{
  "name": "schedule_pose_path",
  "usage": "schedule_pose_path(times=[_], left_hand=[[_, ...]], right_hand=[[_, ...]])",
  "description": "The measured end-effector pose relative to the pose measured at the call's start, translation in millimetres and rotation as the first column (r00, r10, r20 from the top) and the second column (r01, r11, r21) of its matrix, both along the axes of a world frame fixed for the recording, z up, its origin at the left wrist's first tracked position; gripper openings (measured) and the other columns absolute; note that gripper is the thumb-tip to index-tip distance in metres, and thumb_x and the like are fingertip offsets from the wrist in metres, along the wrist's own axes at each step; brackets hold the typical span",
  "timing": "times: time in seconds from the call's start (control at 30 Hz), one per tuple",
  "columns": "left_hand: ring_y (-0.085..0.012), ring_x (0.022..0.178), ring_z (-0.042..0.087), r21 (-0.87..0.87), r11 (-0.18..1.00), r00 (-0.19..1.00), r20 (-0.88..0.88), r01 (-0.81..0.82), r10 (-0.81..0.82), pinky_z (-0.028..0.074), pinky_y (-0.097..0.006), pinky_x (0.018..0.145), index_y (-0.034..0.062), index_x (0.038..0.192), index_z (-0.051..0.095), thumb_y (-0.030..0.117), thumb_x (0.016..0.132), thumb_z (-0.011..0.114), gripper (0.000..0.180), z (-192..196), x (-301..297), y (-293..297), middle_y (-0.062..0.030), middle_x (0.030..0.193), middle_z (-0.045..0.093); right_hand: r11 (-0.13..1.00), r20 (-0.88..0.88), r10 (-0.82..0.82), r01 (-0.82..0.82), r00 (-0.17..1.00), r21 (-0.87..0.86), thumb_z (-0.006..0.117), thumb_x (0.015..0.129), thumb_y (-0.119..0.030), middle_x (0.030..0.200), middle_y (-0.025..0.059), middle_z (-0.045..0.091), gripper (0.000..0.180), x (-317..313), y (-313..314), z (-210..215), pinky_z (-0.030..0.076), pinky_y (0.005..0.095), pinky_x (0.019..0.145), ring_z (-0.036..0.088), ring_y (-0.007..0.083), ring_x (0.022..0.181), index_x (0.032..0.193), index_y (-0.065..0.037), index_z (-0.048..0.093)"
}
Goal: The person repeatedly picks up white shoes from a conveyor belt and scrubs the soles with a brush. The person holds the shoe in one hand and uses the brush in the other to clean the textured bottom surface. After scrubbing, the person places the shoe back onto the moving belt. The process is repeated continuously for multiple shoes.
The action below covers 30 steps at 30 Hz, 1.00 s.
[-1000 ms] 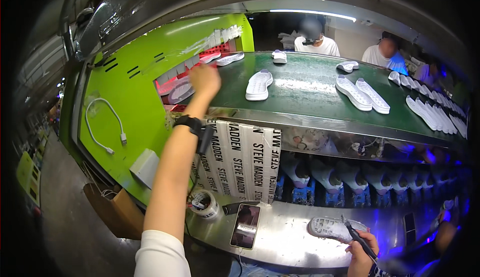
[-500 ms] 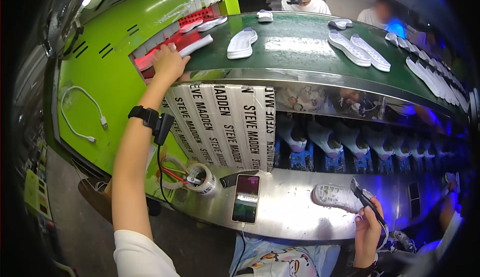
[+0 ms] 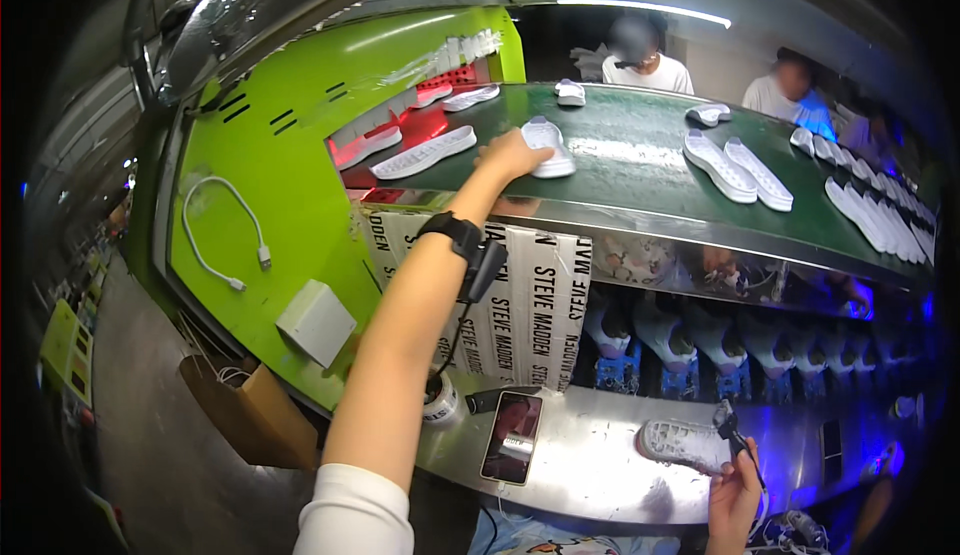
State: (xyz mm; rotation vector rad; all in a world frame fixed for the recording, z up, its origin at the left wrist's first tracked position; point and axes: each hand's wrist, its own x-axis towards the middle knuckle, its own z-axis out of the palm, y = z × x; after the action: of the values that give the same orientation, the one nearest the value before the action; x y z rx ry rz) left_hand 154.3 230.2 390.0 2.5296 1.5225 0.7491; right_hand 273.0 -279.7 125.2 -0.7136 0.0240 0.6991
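My left hand (image 3: pixel 512 155) reaches across to the green conveyor belt, its fingers closed around the near left edge of a white shoe sole (image 3: pixel 552 135). Left of it lies a long white sole (image 3: pixel 425 153), and another white sole (image 3: pixel 368 148) rests by the red-lit opening. Low on the right, my right hand (image 3: pixel 735 490) grips a slim black-handled tool (image 3: pixel 738 437) with a pale tip, perhaps a brush. That tip is over the end of a whitish sole (image 3: pixel 675 443) lying on the metal bench. Whether the right hand also touches this sole, I cannot tell.
A green machine housing (image 3: pixel 260 155) stands at left, with a white cable (image 3: pixel 205 240) and white box (image 3: pixel 316 323). A phone (image 3: pixel 513 438) lies near a tape roll (image 3: pixel 440 405). Shod lasts (image 3: pixel 700 345) line the shelf under the belt. Two people (image 3: pixel 650 70) sit beyond.
My left hand has moved right from the red-lit opening to the sole on the belt and taken hold of it. The soles near the opening have shifted. The right hand keeps its tool.
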Motion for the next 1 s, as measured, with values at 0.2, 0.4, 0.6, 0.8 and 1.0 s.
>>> schedule_pose_path(times=[0.2, 0.4, 0.6, 0.8, 1.0], left_hand=[[-0.0247, 0.077, 0.062, -0.17, 0.887, 0.551, 0.828, 0.43, -0.109, 0.052, -0.04, 0.062, -0.0039, 0.112, 0.049, 0.013, 0.081, 0.064, 0.039, -4, -28, -41, -0.0138, 0.092, 0.06], [-0.0203, 0.082, 0.066, -0.215, 0.488, 0.234, 0.972, 0.846, 0.022, 0.055, -0.034, 0.075, -0.003, 0.116, 0.052, 0.024, 0.084, 0.057, 0.042, -106, -78, -235, -0.0124, 0.096, 0.065], [-0.035, 0.109, 0.059, -0.156, -0.3, 0.328, 0.633, 0.941, 0.701, 0.049, -0.05, 0.092, 0.0002, 0.135, 0.04, 0.045, 0.096, 0.04, 0.059, -319, -71, -334, -0.0227, 0.124, 0.056], [-0.0354, 0.112, 0.058, -0.2, -0.329, 0.381, 0.594, 0.923, 0.709, 0.048, -0.048, 0.094, 0.0034, 0.137, 0.041, 0.05, 0.098, 0.034, 0.061, -357, -69, -342, -0.0226, 0.127, 0.054], [-0.0364, 0.107, 0.059, -0.017, -0.27, 0.25, 0.434, 0.963, 0.865, 0.05, -0.052, 0.089, 0.0068, 0.138, 0.041, 0.053, 0.097, 0.032, 0.063, -347, -64, -338, -0.0238, 0.123, 0.055]], right_hand=[[0.996, -0.052, 0.081, -0.079, 0.995, 0.038, 0.059, 0.088, -0.008, 0.085, 0.0017, 0.06, 0.031, -12, 5, 20, 0.049, 0.0255, 0.053, 0.053, 0.0106, 0.064, 0.119, -0.011, 0.054], [0.98, -0.034, 0.182, -0.178, 0.983, 0.085, 0.061, 0.085, -0.007, 0.086, 0.004, 0.06, 0.031, -25, -9, 37, 0.046, 0.0282, 0.057, 0.052, 0.0119, 0.065, 0.115, -0.008, 0.055], [0.926, 0.608, 0.36, -0.192, 0.707, -0.325, 0.067, 0.076, 0.003, 0.089, 0.0118, 0.068, 0.021, -59, 14, 11, 0.05, 0.0302, 0.062, 0.062, 0.0188, 0.068, 0.096, 0.0, 0.062], [0.942, 0.941, 0.336, -0.011, 0.049, -0.336, 0.069, 0.073, 0.004, 0.086, 0.0148, 0.068, 0.022, -88, 21, 13, 0.053, 0.03, 0.068, 0.068, 0.0261, 0.074, 0.094, -0.001, 0.067], [0.903, 0.9, 0.427, -0.087, 0.089, -0.42, 0.068, 0.076, -0.001, 0.091, 0.0148, 0.068, 0.023, -83, 25, 18, 0.051, 0.0298, 0.07, 0.066, 0.023, 0.077, 0.099, -0.002, 0.067]])
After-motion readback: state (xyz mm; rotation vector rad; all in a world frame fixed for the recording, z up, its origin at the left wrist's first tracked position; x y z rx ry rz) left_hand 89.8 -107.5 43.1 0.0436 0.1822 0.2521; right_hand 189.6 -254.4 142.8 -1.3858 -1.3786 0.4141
